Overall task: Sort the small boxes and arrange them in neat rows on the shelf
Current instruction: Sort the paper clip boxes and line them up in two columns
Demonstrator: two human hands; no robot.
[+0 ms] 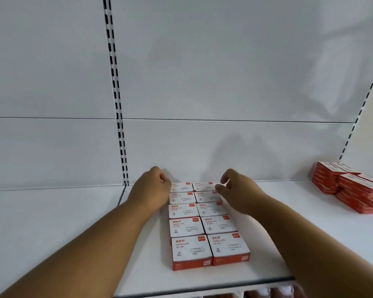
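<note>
Small paper-clip boxes (pixel 186 226) with white tops and red sides lie flat on the white shelf (pixel 73 233) in two straight columns running from the front edge back to the wall. My left hand (pixel 152 187) sits at the left side of the farthest boxes with its fingers curled in; it holds nothing that I can see. My right hand (pixel 238 191) hovers at the right side of the far boxes, fingers loosely bent, thumb and forefinger apart just over the far right box (pixel 204 186).
A loose pile of the same red boxes (pixel 349 188) stands at the shelf's far right. A slotted upright (pixel 114 82) runs up the back panel to the left of the columns. Reddish items show blurred on a lower shelf (pixel 267 294).
</note>
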